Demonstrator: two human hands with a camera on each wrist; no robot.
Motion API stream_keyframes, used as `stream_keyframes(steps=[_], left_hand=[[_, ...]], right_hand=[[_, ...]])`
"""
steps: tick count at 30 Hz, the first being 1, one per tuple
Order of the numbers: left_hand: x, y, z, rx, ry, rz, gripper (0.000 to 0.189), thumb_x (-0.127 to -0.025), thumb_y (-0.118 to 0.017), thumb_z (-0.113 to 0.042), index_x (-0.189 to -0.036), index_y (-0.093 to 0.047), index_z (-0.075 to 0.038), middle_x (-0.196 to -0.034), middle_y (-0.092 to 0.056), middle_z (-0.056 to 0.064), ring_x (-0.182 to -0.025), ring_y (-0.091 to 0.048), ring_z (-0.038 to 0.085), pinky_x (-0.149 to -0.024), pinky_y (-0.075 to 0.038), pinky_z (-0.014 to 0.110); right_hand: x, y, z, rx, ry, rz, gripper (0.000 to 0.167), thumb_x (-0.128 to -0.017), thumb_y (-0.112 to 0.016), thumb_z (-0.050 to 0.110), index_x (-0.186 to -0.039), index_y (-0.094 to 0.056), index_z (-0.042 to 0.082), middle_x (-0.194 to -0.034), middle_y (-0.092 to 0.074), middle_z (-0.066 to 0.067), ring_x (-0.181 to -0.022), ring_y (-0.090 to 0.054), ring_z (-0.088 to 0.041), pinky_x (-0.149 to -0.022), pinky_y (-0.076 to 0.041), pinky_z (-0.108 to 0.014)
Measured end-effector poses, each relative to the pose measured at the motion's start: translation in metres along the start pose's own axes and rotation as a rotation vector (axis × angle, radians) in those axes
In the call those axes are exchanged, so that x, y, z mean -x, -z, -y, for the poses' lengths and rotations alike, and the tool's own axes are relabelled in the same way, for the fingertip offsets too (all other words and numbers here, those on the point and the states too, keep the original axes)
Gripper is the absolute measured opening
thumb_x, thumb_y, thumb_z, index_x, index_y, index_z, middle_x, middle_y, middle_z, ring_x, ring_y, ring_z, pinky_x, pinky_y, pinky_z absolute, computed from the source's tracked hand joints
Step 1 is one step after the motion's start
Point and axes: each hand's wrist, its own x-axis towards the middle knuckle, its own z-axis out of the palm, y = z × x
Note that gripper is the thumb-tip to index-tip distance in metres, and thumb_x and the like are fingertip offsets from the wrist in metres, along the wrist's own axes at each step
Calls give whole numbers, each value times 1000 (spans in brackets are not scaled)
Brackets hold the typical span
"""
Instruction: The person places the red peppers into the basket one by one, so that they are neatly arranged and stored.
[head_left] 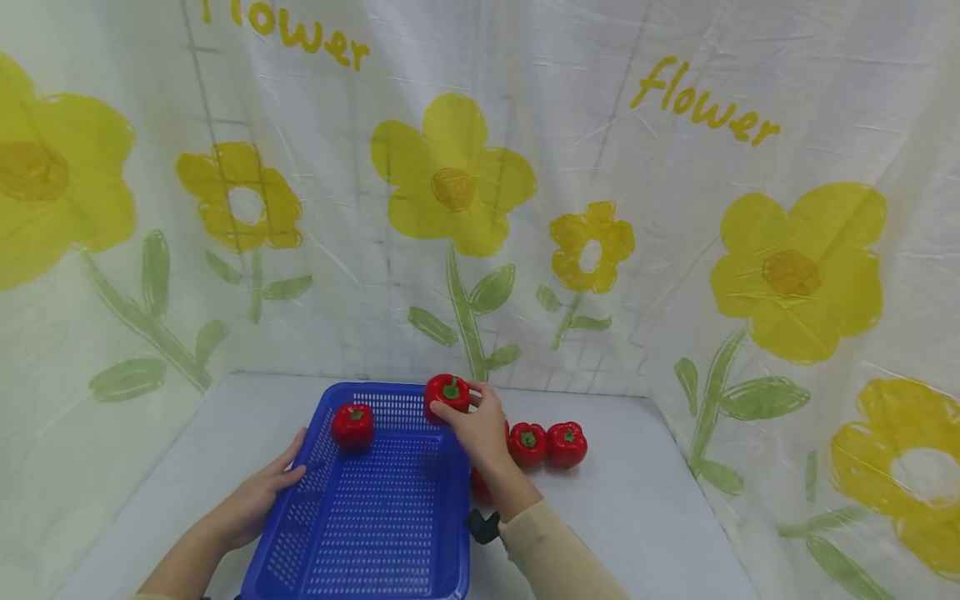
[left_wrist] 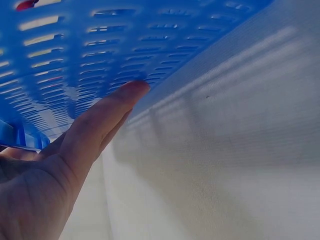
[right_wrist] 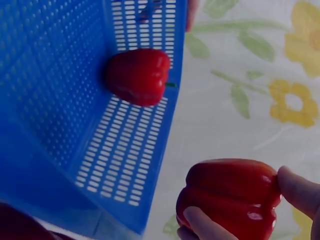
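My right hand (head_left: 480, 425) grips a red bell pepper (head_left: 446, 397) by its sides, over the back right corner of a blue plastic basket (head_left: 459, 500). In the right wrist view the held pepper (right_wrist: 235, 195) sits between thumb and fingers, just beyond the basket rim. Another red bell pepper (head_left: 352, 426) lies inside the basket near its back left corner. At the basket's left side my left hand (head_left: 258, 500) holds the rim. The left wrist view shows the left hand (left_wrist: 75, 150) with a finger along the slotted outer wall (left_wrist: 110, 45).
Right of the basket several more red bell peppers (head_left: 566, 445) stand on the white table (head_left: 622, 508), partly hidden behind the right forearm. A white curtain (head_left: 675, 167) with painted yellow flowers hangs behind the table and at both sides.
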Motion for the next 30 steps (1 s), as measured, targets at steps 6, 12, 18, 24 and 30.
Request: stream_keyframes(steps=[6,12,18,24,30], left_hand=[[0,-1,-1,-7,-3,-5,69,-111,-32,-27,-159,18,-32,-165,22,23,-148,2,57,-113,-31,66],[1,-2,-2,-10,-6,-12,69,-111,-32,-27,-159,18,-30,-165,23,22,-148,2,58,-112,-33,67],[1,-2,-2,-11,-8,-11,70,-111,-32,-27,-159,18,-30,-165,22,23,-148,1,58,-112,-34,67],[2,0,-3,-16,-6,-9,70,-111,-33,-28,-159,18,-31,-165,23,23,-148,4,58,-112,-31,67],[1,1,-2,-21,-2,-1,70,-111,-32,-28,-159,18,-30,-165,24,21,-148,7,58,-113,-24,68]], right_hand=[[-4,-12,4,5,27,13,79,-79,-86,38,-143,-51,9,-135,-63,-17,-122,-61,-36,-93,-58,-49],[-8,-24,9,-11,52,31,77,-79,-86,35,-142,-52,7,-132,-64,-17,-119,-63,-34,-93,-58,-46],[-12,-37,13,-12,58,38,74,-79,-87,34,-139,-53,7,-131,-65,-18,-119,-63,-33,-95,-57,-45],[-17,-51,13,42,55,35,74,-78,-87,37,-139,-54,7,-127,-66,-16,-117,-64,-31,-95,-57,-45],[-21,-62,9,74,50,26,75,-78,-87,36,-139,-54,6,-124,-67,-15,-115,-65,-30,-93,-58,-44]])
